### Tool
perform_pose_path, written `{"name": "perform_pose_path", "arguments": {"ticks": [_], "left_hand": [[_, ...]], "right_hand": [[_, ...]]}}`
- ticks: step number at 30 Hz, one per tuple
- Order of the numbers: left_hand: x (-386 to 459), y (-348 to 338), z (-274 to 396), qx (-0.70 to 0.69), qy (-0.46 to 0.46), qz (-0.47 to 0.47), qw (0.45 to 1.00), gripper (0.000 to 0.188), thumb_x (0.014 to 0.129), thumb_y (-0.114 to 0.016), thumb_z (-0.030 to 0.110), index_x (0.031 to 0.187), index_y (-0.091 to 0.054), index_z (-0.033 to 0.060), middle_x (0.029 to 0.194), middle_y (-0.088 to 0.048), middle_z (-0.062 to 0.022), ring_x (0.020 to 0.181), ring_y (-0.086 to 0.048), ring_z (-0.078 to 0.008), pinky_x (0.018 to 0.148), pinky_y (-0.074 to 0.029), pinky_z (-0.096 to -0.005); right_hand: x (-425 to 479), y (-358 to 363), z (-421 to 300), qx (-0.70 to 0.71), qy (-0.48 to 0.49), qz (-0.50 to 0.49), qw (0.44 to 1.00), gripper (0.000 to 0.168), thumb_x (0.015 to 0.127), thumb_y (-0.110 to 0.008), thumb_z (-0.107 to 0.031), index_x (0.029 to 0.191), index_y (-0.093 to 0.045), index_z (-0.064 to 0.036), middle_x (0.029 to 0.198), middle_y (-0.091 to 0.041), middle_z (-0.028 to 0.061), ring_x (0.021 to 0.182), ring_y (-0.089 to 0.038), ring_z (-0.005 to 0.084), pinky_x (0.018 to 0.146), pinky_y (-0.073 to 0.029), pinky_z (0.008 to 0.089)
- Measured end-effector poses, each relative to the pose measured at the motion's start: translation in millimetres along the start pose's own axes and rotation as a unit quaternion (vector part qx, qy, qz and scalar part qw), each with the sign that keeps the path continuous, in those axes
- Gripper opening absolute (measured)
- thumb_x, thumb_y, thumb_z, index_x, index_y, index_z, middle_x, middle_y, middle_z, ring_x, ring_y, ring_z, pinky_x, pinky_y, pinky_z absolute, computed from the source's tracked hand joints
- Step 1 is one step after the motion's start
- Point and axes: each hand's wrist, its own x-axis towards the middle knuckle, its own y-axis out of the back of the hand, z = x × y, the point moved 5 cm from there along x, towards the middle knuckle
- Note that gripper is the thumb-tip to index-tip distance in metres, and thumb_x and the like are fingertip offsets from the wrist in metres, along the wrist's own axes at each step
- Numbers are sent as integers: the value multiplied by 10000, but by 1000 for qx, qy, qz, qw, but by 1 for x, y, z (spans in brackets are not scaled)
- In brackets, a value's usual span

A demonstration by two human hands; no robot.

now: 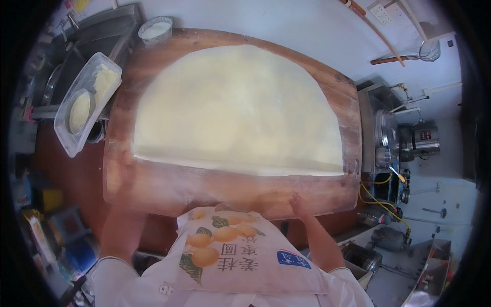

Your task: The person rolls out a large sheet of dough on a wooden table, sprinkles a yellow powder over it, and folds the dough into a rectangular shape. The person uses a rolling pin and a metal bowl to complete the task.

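A large, thin sheet of pale yellow dough (238, 107) lies on the wooden board (230, 192) before me. Its far side is rounded, and its near edge runs almost straight, with a paler lip like a fold. At the front right of the board, my right hand (298, 205) is near the wood, apart from the dough; its fingers are too blurred to read. My left forearm (119, 234) reaches to the front left edge of the board. The left hand there is smeared by motion, and its fingers cannot be made out. Nothing is visibly held in either hand.
A plastic tub (63, 124) with yellow flour and a bowl (79, 111) stands at the left by a metal sink (126, 23). A tub of white powder (156, 32) sits behind the board. A whisk (425, 53) hangs on the wall; metal pots (383, 157) stand right.
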Motion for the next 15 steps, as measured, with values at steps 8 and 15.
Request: {"name": "perform_pose_path", "arguments": {"ticks": [8, 15], "left_hand": [[-87, -158, 213, 183, -104, -312, 926, 690, 750, -497, 32, 1415, -314, 34, 1463, -322, -163, 1364, -281, -320, 1140, -179, -459], [-108, -163, 229, 293, -117, -340, 886, 589, 798, -505, 81, 1375, -388, 73, 1355, -425, -117, 1303, -349, -280, 1120, -207, -464]], "right_hand": [[87, 92, -7, -155, 37, 77, 984, 588, 863, -560, -281, 1374, -389, -44, 1400, -415, 146, 1303, -369, 296, 1092, -235, 514], [83, 83, 18, -182, 90, -28, 979, 625, 791, -631, -190, 1357, -396, -70, 1360, -443, 114, 1302, -362, 274, 1126, -185, 508]]}}
